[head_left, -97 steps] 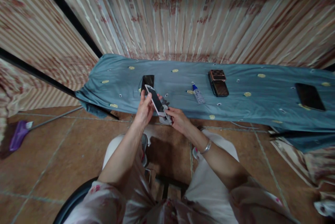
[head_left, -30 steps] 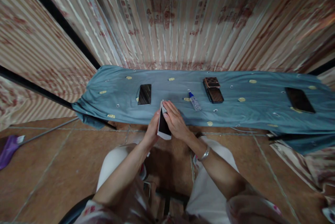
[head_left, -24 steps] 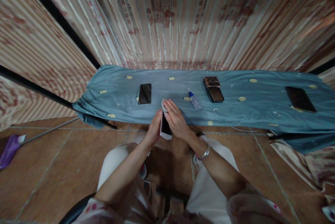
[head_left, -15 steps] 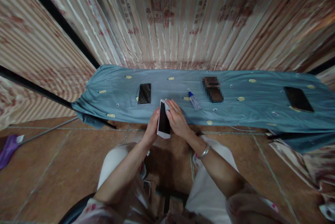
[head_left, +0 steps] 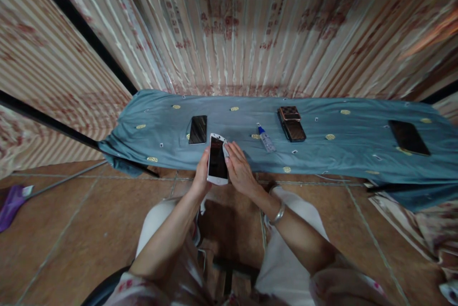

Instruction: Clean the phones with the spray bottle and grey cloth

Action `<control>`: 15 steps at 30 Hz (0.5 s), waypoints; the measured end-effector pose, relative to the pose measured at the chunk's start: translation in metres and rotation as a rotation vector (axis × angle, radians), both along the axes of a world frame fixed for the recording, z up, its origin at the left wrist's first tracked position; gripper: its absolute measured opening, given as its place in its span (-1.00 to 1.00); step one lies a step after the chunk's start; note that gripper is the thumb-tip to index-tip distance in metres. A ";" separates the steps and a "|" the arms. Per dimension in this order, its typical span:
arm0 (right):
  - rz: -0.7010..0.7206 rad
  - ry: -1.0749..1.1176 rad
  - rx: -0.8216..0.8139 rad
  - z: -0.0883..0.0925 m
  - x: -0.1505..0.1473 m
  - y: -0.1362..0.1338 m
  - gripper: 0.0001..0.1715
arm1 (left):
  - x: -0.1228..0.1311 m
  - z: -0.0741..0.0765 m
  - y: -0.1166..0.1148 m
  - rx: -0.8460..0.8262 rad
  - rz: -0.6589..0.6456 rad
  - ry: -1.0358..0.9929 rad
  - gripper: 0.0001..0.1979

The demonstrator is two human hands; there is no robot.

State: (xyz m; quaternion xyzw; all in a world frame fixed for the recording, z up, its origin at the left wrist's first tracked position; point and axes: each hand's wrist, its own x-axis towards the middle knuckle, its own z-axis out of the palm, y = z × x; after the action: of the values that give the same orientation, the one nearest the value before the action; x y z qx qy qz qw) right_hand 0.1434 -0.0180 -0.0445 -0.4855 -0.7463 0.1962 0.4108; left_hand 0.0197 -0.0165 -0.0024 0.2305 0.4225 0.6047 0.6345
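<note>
A white smartphone (head_left: 218, 165) with a dark screen is held at the table's front edge, its face turned up toward me. My left hand (head_left: 202, 172) grips it along the left side. At its right edge, my right hand (head_left: 241, 168) presses a small pale cloth (head_left: 225, 149) against the phone, fingers together and stretched forward. Most of the cloth is hidden under those fingers. Just beyond, a clear bottle with a blue cap (head_left: 266, 139) lies on the tablecloth. Left of it rests a dark phone (head_left: 198, 129).
The blue patterned tablecloth (head_left: 236, 122) covers a long narrow table. A brown and black case-like object (head_left: 293, 125) lies right of the bottle, and another dark phone (head_left: 409, 137) at the far right. Curtains hang behind. A purple broom head (head_left: 11, 207) is on the floor at left.
The white phone has turned so its screen faces me more and has shifted slightly left. My right hand with the cloth has moved to its right edge.
</note>
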 end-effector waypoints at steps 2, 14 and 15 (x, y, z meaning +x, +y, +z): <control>0.009 0.006 0.016 -0.001 0.000 -0.001 -0.38 | 0.001 -0.001 0.002 -0.017 -0.004 0.009 -0.71; -0.012 0.023 0.052 0.010 0.007 0.010 -0.37 | 0.025 -0.010 -0.002 0.034 -0.140 0.036 -0.65; 0.012 0.020 0.060 0.011 0.006 0.008 -0.37 | 0.025 -0.011 0.000 0.027 -0.132 0.045 -0.66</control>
State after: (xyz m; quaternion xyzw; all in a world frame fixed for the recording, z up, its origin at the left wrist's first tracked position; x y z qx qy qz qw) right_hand 0.1499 -0.0096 -0.0333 -0.4663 -0.7506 0.1811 0.4317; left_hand 0.0444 -0.0170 -0.0137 0.2800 0.4122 0.5619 0.6602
